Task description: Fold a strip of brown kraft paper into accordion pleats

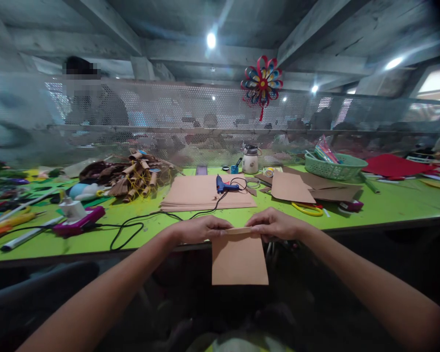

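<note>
A sheet of brown cardboard [239, 261] hangs just off the table's front edge, its top edge folded or rolled over. My left hand [205, 229] pinches the left end of that top edge, and my right hand [275, 225] pinches the right end, thumbs on the near side. Behind my hands a stack of brown cardboard sheets [183, 193] lies on the green table [168, 227]. Resting on the stack is a blue glue gun [225, 185] with a black cord.
Left stand a purple power socket [78, 221], cords and a bundle of brown rolled pieces [143, 176]. To the right are loose cardboard [291, 187], yellow-handled scissors [308, 209] and a green basket [335, 166]. A perforated metal screen [205, 107] with a hanging paper flower [262, 83] rises behind.
</note>
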The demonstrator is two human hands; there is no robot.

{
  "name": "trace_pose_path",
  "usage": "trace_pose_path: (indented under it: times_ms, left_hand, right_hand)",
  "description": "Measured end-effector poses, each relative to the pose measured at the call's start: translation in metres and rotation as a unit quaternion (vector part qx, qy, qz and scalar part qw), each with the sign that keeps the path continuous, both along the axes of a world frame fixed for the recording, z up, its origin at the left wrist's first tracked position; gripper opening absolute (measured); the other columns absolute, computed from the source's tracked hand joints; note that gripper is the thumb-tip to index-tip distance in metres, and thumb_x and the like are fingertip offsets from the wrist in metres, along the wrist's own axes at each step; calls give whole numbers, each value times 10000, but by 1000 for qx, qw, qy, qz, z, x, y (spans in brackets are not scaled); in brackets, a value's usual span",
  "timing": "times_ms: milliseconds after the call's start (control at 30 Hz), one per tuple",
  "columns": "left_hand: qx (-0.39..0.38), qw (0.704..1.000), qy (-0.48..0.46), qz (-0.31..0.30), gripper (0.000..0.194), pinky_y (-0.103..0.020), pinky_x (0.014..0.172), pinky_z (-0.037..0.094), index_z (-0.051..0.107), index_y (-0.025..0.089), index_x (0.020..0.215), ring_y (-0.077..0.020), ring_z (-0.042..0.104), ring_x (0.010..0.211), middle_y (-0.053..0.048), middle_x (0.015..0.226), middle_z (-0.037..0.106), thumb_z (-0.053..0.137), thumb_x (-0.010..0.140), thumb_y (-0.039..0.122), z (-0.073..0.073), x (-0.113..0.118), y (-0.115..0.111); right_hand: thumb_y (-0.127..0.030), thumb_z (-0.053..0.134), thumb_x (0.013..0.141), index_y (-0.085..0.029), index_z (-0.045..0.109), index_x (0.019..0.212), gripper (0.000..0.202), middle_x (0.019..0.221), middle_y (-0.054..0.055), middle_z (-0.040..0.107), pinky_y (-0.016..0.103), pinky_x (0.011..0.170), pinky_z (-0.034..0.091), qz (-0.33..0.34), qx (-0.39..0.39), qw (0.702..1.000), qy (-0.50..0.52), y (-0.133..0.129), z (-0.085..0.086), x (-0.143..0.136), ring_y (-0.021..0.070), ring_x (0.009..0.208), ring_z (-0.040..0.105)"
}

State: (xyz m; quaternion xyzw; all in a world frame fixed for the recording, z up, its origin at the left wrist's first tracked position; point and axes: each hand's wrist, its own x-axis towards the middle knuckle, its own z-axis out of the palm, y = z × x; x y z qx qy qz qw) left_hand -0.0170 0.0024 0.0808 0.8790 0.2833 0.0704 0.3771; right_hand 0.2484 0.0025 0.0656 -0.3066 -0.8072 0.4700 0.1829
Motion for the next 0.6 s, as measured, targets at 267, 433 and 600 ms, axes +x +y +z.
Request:
trace_pose_path:
  times_ms: [267, 433, 600]
  left_hand:
    - [-58, 993, -43, 90, 450, -192, 469, 352, 595, 114, 783, -95, 483, 501, 12, 580, 524, 524, 844, 554, -14, 0, 11]
    - [-172, 972, -131, 90, 393, -198, 463, 399, 581, 113, 749, -83, 488, 430, 11, 523, 545, 600, 818, 500, -10, -3, 0]
    - [-307, 912, -259, 85, 419, -172, 354, 311, 529, 132, 647, -63, 423, 351, 35, 464, 486, 707, 711, 506, -21, 5, -12]
  right_hand:
    - [-448, 633, 818, -111, 665, 1025, 397, 658, -17, 554, 179, 468, 414, -14, -55, 998, 35, 7, -3, 8, 62, 484, 514]
    - [-443, 614, 843, -106, 638, 1117, 435, 664, 18, 622, 211, 509, 456, -19, -56, 995, 83, -2, 7, 15, 92, 519, 569]
    - [-425, 659, 818, -173, 601, 1208, 468, 984, 85, 651, 272, 731, 505, 12, -12, 979, 204, -14, 17, 11, 142, 822, 608]
